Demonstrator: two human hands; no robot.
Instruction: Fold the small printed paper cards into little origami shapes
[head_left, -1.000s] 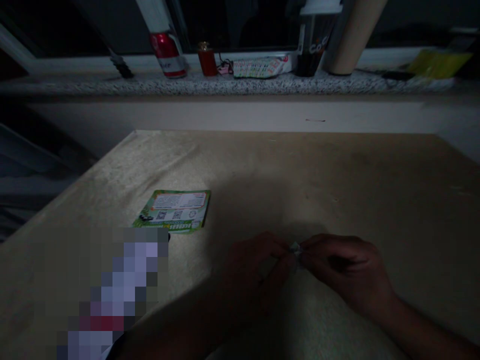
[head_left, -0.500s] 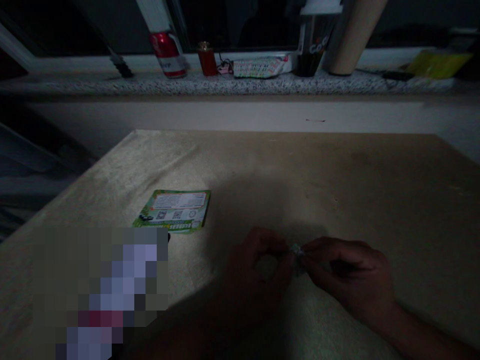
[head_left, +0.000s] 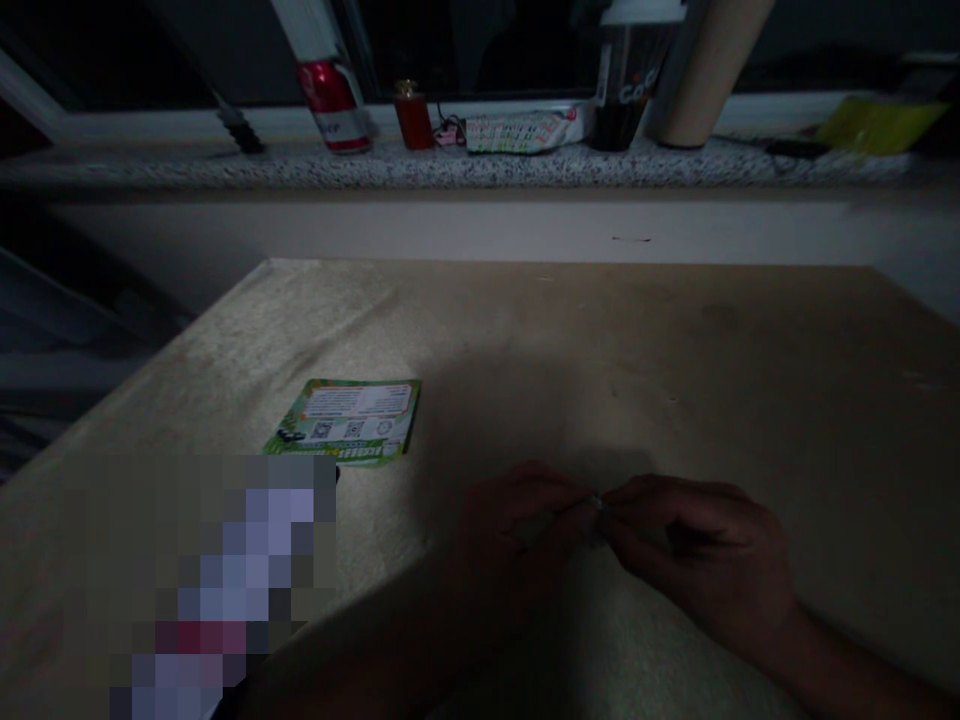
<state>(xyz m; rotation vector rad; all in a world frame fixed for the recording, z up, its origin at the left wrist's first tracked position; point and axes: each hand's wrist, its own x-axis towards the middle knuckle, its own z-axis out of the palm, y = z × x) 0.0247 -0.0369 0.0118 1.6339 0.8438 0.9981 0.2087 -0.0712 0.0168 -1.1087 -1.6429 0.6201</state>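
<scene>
Above the near part of the table, my left hand [head_left: 525, 520] and my right hand [head_left: 697, 540] meet at the fingertips. Both are closed in a pinch on a small, pale, shiny piece [head_left: 597, 503]. The fingers hide most of it, and in the dim light I cannot make out what kind of thing it is. Left of my hands, a green printed packet [head_left: 352, 420] with text and square codes lies flat on the table.
A beige cloth covers the table [head_left: 465, 320]. On the granite sill [head_left: 420, 173] behind it stand a red and white can [head_left: 337, 105], a reddish bottle [head_left: 414, 118], a crumpled wrapper [head_left: 517, 132], a lidded cup [head_left: 626, 85] and a cardboard tube [head_left: 709, 80]. Blurred blocks cover the lower left.
The fingers of my left hand have straightened and closed in, narrowing the gap inside its pinch. Less of the small piece shows now. My right hand has hardly moved.
</scene>
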